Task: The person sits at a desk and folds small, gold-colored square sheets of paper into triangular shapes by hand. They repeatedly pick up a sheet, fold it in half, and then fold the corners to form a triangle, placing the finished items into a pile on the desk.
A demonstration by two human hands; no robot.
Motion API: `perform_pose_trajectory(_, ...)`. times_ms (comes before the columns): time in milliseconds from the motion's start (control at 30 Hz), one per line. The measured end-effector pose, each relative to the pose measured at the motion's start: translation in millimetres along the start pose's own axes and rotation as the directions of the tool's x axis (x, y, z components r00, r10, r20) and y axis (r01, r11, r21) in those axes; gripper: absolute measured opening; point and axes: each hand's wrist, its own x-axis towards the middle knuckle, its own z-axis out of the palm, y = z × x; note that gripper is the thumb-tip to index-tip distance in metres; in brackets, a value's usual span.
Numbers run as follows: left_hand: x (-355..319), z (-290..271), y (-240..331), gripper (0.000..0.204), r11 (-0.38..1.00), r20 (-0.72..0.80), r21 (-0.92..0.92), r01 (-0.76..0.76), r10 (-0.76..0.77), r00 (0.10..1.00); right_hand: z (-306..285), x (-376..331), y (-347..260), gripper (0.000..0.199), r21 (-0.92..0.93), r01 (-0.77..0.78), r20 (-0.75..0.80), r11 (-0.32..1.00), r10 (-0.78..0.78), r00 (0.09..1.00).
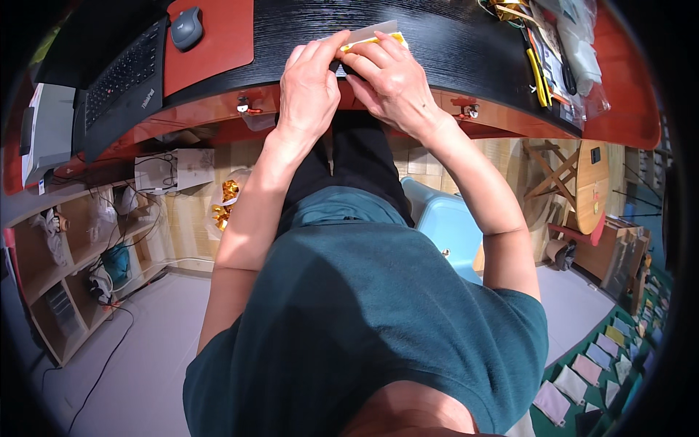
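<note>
At the desk's near edge, both my hands work close together over a small flat piece with yellow-and-white edges (400,38). A greyish, see-through sheet (374,30) stands up along its far side. My right hand (393,81) lies over the piece with fingers bent and pressed onto it. My left hand (309,89) has its fingers drawn together, the tips at the left end of the piece. The palms and most of the piece are hidden under the fingers, so its exact kind does not show.
On the black desk (291,33) are a laptop (124,80) and a grey mouse (186,29) on a red mat (226,44). A yellow cutter-like tool (537,78) and plastic bags (581,58) lie right. A light-blue chair (448,226) stands below; cables trail by the shelf (73,269).
</note>
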Motion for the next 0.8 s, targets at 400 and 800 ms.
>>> perform_pose_trajectory(400, -10.9, -0.9, 0.8, 0.057, 0.962, 0.052, 0.236, -0.137, 0.128, 0.99, -17.9, -1.9, 11.6, 0.012, -0.124, 0.146, 0.104, 0.981, -0.134, 0.986)
perform_pose_trajectory(800, -2.5, -3.4, 4.8, 0.033, 0.898, 0.166, 0.298, -0.324, 0.286, 0.944, -38.8, -50.4, 32.2, 0.044, -0.172, -0.032, 0.084, 0.985, 0.047, 0.995)
